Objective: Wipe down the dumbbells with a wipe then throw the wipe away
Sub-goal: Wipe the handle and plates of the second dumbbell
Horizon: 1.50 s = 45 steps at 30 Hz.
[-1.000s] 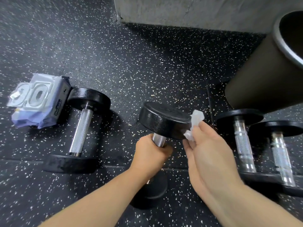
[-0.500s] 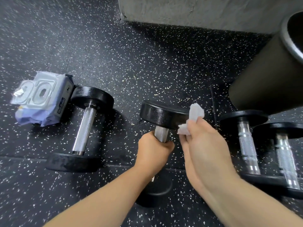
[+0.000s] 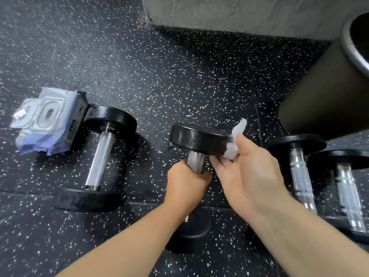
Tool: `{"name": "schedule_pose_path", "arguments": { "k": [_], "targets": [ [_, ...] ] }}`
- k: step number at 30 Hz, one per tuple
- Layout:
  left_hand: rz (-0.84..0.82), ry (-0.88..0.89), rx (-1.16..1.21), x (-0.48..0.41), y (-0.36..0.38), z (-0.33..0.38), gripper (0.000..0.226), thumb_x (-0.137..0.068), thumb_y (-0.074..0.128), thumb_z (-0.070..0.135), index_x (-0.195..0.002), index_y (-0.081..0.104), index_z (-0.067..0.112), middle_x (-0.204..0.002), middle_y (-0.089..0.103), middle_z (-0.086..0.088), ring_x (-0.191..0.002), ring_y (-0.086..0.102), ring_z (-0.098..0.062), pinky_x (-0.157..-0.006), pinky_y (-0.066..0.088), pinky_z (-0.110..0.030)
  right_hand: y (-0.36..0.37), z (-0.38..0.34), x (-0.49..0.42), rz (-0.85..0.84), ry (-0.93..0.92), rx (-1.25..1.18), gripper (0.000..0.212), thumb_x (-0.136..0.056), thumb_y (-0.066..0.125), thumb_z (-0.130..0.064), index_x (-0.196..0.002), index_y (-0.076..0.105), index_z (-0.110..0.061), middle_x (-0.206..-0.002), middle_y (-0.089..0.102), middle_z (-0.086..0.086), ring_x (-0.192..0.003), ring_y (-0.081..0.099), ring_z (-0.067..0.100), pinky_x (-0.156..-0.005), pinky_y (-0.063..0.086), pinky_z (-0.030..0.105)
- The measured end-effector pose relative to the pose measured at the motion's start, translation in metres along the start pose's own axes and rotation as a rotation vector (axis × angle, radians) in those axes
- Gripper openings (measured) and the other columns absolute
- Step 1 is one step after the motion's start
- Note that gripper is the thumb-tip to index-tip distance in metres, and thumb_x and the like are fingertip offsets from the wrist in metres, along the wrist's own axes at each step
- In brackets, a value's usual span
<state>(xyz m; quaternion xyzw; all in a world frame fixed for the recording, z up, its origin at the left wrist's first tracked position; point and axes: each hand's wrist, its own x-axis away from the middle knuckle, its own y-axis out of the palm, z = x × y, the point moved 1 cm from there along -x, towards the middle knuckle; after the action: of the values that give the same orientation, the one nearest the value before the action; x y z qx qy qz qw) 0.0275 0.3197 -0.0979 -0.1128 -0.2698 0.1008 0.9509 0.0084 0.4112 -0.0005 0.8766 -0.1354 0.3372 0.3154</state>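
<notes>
**Wiping step, middle dumbbell, upper head**

We judge the wiping step to be in hand, with disposal not yet due. Our left hand (image 3: 187, 182) is wrapped tight round the knurled handle of the middle dumbbell (image 3: 197, 139), holding it on end. Its lower head appears to rest on the floor (image 3: 179, 76).

Our right hand (image 3: 251, 172) pinches the crumpled white wipe (image 3: 231, 150) between thumb and fingers, against the right rim of the upper head.

Next move, in our judgement: carry the wipe round the rim, then re-grip to reach the handle.

Floor: black speckled rubber. One dumbbell (image 3: 101, 154) lies toward its left edge, touching a pack of wipes (image 3: 48, 120). Two more dumbbells (image 3: 297, 166) lie at the right. A dark bin (image 3: 329, 92) stands at the far right corner, near a concrete wall (image 3: 239, 13), and is the likely place for the wipe.
</notes>
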Motion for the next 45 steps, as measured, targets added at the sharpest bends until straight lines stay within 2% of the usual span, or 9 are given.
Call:
{"name": "schedule_pose_path", "arguments": {
  "k": [2,4,13,21,33,37,39,42,45],
  "targets": [
    [-0.015,0.014,0.012,0.002,-0.002,0.001,0.03,-0.071,0.065,0.02,-0.055,0.04,0.016,-0.046,0.04,-0.001,-0.047,0.03,-0.019,-0.043,0.029,-0.031,0.0,0.003,0.01,-0.038,-0.031,0.042,0.032,-0.103,0.038,-0.02,-0.124,0.059,-0.007,-0.112,0.071,-0.002,-0.104,0.067,0.011,-0.107,0.043,0.035],
    [-0.026,0.028,0.014,0.004,-0.004,0.003,0.031,-0.073,0.066,0.018,-0.056,0.04,0.015,-0.047,0.039,-0.003,-0.048,0.03,-0.018,-0.043,0.028,-0.032,0.001,0.006,0.008,-0.028,-0.041,0.088,0.035,-0.103,0.038,-0.022,-0.131,0.055,-0.009,-0.124,0.064,-0.004,-0.113,0.063,0.014,-0.107,0.042,0.035],
    [-0.053,0.005,-0.02,0.01,-0.008,0.004,0.025,-0.056,0.062,0.019,-0.051,0.037,0.018,-0.04,0.034,0.009,-0.045,0.031,-0.017,-0.047,0.029,-0.033,-0.017,-0.007,-0.041,-0.041,0.17,0.002,0.032,-0.096,0.048,-0.016,-0.116,0.064,0.004,-0.12,0.068,0.017,-0.118,0.061,0.029,-0.102,0.049,0.041],
    [-0.045,0.108,-0.137,0.036,-0.025,0.023,0.03,-0.072,0.067,0.018,-0.088,0.045,0.031,-0.072,0.059,0.009,-0.063,0.056,-0.005,-0.056,0.042,-0.024,-0.017,0.002,-0.027,-0.015,0.081,0.0,0.032,-0.1,0.044,-0.014,-0.113,0.064,0.007,-0.111,0.07,0.018,-0.099,0.068,0.026,-0.084,0.058,0.035],
    [0.114,0.097,-0.035,0.011,-0.031,0.008,0.029,-0.076,0.067,0.012,-0.063,0.043,0.023,-0.04,0.043,0.013,-0.038,0.033,-0.006,-0.046,0.03,-0.024,0.006,0.017,-0.042,-0.168,0.199,-0.028,0.039,-0.101,0.039,-0.022,-0.121,0.062,0.002,-0.119,0.068,0.017,-0.112,0.064,0.029,-0.098,0.05,0.041],
    [0.126,0.131,-0.053,0.012,-0.036,0.01,0.029,-0.078,0.064,0.012,-0.063,0.042,0.023,-0.04,0.044,0.014,-0.036,0.034,-0.006,-0.045,0.031,-0.024,-0.002,0.014,-0.011,-0.148,0.091,0.005,0.032,-0.103,0.037,-0.014,-0.083,0.057,0.001,-0.074,0.06,0.014,-0.091,0.064,0.017,-0.102,0.047,0.043],
    [0.121,0.16,-0.062,0.013,-0.04,0.012,0.033,-0.078,0.063,0.01,-0.061,0.039,0.023,-0.037,0.043,0.015,-0.034,0.033,-0.005,-0.041,0.028,-0.019,-0.004,0.015,0.011,-0.183,0.02,0.083,0.039,-0.103,0.035,-0.014,-0.07,0.052,-0.003,-0.096,0.064,0.015,-0.109,0.063,0.015,-0.103,0.045,0.039],
    [0.093,0.175,-0.037,0.014,-0.042,0.014,0.038,-0.078,0.061,0.004,-0.057,0.033,0.02,-0.033,0.035,0.014,-0.031,0.027,-0.006,-0.035,0.022,-0.013,-0.005,0.021,0.011,-0.184,-0.003,0.201,0.034,-0.102,0.034,-0.012,-0.107,0.064,0.004,-0.12,0.068,0.012,-0.119,0.06,0.021,-0.103,0.045,0.033],
    [0.083,0.156,-0.015,0.013,-0.04,0.012,0.041,-0.076,0.06,0.001,-0.054,0.029,0.019,-0.035,0.029,0.011,-0.037,0.02,-0.006,-0.037,0.02,-0.017,0.003,0.02,-0.018,-0.121,0.085,0.177,0.033,-0.101,0.038,-0.015,-0.115,0.064,0.001,-0.115,0.071,0.013,-0.115,0.063,0.025,-0.097,0.05,0.036]
  ]
}}
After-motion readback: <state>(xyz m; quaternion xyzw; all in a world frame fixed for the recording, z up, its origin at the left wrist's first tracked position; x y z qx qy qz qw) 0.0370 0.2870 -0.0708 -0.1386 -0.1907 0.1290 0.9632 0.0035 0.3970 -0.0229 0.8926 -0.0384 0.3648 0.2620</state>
